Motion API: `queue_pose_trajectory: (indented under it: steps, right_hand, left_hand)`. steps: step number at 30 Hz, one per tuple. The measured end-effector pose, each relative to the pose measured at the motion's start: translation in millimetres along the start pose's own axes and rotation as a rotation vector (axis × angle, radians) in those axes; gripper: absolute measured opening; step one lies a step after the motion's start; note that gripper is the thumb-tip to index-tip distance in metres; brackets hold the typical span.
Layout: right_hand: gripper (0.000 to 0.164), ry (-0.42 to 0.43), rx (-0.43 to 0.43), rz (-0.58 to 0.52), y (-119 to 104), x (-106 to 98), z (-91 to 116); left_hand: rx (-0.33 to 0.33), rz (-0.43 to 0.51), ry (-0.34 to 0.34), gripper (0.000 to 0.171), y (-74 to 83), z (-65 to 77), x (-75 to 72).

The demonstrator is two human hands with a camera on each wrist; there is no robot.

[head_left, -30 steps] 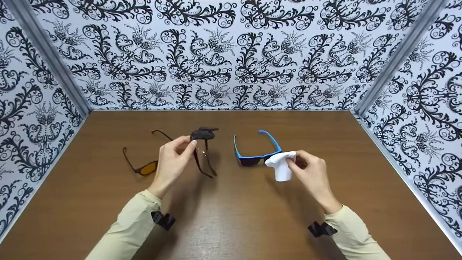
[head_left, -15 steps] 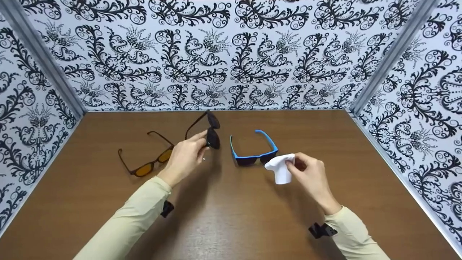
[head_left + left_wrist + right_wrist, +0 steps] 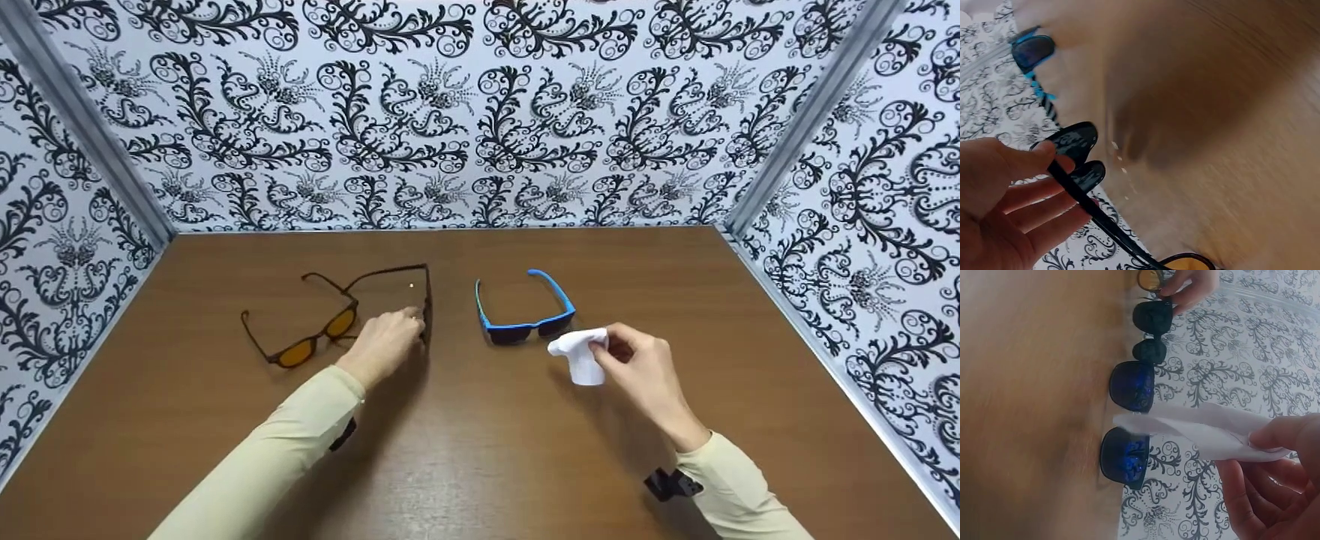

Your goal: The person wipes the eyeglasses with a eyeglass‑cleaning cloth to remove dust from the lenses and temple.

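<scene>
My left hand (image 3: 382,345) pinches a pair of black sunglasses (image 3: 428,289) near one hinge, just left of the table's middle. In the left wrist view its thumb presses the frame by the dark lenses (image 3: 1077,143), with the other fingers behind. The head view hides most of the lenses behind the hand. My right hand (image 3: 646,367) holds a folded white cloth (image 3: 583,358) between thumb and fingers, above the table. Just behind the cloth lie blue-framed sunglasses (image 3: 510,335), arms unfolded and pointing to the back.
Dark-framed glasses with orange lenses (image 3: 296,352) lie on the brown table (image 3: 480,450) to the left, close to the black pair. Patterned walls (image 3: 405,112) enclose the table at the back and both sides.
My left hand has turned the black sunglasses from arms pointing toward me to arms pointing left, and lowered them toward the table. The right hand stays nearly still with the cloth.
</scene>
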State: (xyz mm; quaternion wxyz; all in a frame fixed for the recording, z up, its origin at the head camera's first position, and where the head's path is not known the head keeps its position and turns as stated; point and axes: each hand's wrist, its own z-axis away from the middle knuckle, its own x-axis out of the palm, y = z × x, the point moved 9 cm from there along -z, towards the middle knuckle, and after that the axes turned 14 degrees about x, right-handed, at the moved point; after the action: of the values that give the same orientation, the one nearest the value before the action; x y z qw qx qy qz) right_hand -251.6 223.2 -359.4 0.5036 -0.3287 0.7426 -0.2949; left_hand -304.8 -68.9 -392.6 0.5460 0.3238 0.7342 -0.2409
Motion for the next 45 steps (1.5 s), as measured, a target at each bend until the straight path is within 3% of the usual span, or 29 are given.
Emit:
queue_pose_trajectory:
  steps: [4,7,11,15,18,22,26,30,39,45]
  right_hand:
    - [0.015,-0.034,-0.038,0.018,0,1,4]
    - [0.019,-0.07,-0.1,0.042,-1,1,10]
    - [0.024,-0.094,-0.186,0.063,-6,-1,19]
    - [0.026,-0.106,-0.25,0.067,-13,-4,28]
    - [0.027,-0.12,-0.276,0.07,-16,-4,34]
    - [0.029,-0.127,-0.304,0.078,-19,-4,41]
    - [0.03,-0.13,-0.323,0.084,-18,-5,45]
    - [0.031,-0.126,-0.338,0.08,-18,-7,48]
    - [0.034,-0.127,-0.357,0.085,-18,-5,52]
    - [0.033,-0.14,-0.345,0.072,-19,-2,50]
  left_hand:
    - [0.016,-0.003,-0.026,0.013,0.5,-2.0,4.6]
    - [0.004,-0.027,-0.065,0.009,3.7,-8.9,-0.5]
    - [-0.006,-0.088,-0.131,0.012,11.2,-27.9,-11.9]
    - [0.039,-0.127,-0.128,0.017,27.0,-53.4,-16.6]
    - [0.069,-0.146,-0.154,0.021,39.2,-70.1,-7.0]
    - [0.094,-0.195,-0.243,0.03,49.4,-83.7,18.0]
    - [0.125,-0.237,-0.291,0.029,54.2,-88.9,40.6]
    - [0.171,-0.251,-0.269,0.02,56.7,-92.3,51.3]
    - [0.228,-0.228,-0.286,0.009,56.9,-97.1,52.0]
    - [0.19,-0.16,-0.338,0.006,52.9,-99.3,51.9]
